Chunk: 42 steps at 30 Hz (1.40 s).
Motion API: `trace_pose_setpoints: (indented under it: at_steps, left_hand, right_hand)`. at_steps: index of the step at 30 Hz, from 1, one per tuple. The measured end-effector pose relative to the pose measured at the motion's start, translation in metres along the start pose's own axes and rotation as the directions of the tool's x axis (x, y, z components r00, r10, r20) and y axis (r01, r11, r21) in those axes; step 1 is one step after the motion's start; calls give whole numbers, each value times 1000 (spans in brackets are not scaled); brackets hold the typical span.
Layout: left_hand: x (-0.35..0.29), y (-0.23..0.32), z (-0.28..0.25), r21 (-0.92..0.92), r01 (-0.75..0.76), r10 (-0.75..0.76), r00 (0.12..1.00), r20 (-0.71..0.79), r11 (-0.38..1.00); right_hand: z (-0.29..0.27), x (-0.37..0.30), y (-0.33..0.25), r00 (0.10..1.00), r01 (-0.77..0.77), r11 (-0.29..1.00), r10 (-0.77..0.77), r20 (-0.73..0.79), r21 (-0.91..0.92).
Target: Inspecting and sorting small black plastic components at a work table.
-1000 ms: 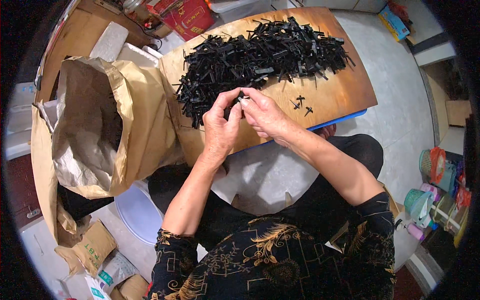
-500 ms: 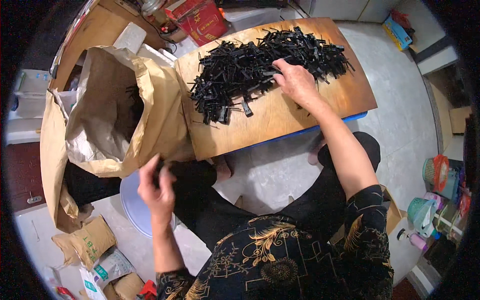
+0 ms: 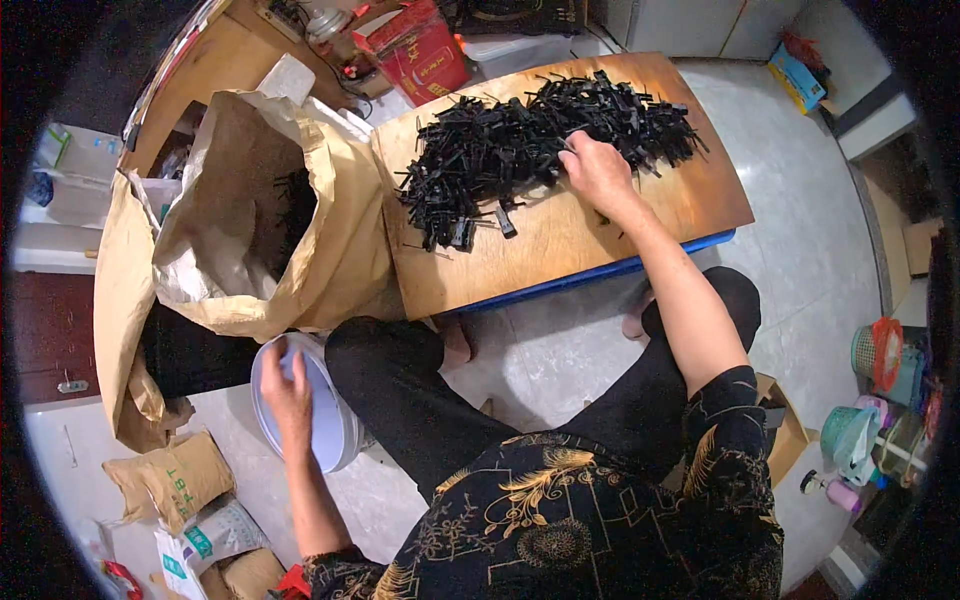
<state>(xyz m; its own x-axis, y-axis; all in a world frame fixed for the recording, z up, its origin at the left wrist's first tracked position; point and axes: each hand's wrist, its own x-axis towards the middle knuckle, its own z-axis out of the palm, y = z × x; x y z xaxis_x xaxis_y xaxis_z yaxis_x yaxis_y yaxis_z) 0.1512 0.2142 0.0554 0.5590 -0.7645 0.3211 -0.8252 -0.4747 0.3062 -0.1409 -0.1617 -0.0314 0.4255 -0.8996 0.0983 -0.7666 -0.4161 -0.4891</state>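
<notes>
A heap of small black plastic parts (image 3: 500, 150), thin-stemmed and tangled, lies across the wooden board (image 3: 470, 275). My right hand (image 3: 600, 175) reaches to the heap's near edge, thumb and fingers pinched on one of the black parts, mostly hidden by the fingers. A single part (image 3: 505, 222) lies slightly apart in front. Over a pale round bucket (image 3: 335, 425) on the left hangs my left hand (image 3: 285, 395), slightly smeared, its thumb and fingers apart with nothing visible in them. A large brown paper sack (image 3: 340, 230) gapes beside the board, dark parts showing inside.
The board rests on something blue (image 3: 600, 268) in front of my knees. Packed brown and white bags (image 3: 185, 480) lie on the floor at lower left. A red box (image 3: 415, 55) stands behind the board. Baskets (image 3: 850, 440) and an open carton (image 3: 785, 430) are at right.
My left hand has moved down and left from beside the sack to over the bucket, and its fingers have parted. My right hand stays at the heap; the whole view has shifted slightly.
</notes>
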Motion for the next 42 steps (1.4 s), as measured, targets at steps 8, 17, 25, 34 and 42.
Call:
trace_pose_setpoints:
  at_steps: [8,17,25,34,42]
  left_hand:
    - [82,195,72,-664,-155,390,894,221,731]
    - [122,227,155,-822,297,288,834,471,486]
    - [118,221,151,-759,536,495,578,649,370]
    - [97,215,144,-363,929,751,190,633,71]
    - [92,212,154,-499,866,671,349,654,35]
  right_hand:
    - [-3,2,8,968,66,933,27,-251,355]
    - [-39,-18,-2,975,155,745,-220,19,648]
    - [-63,-34,-6,818,221,738,-496,290,638]
    - [-70,-50,-17,653,291,565,-707,272,772]
    - [-62,-45,-25,783,228,717,-537,314,658]
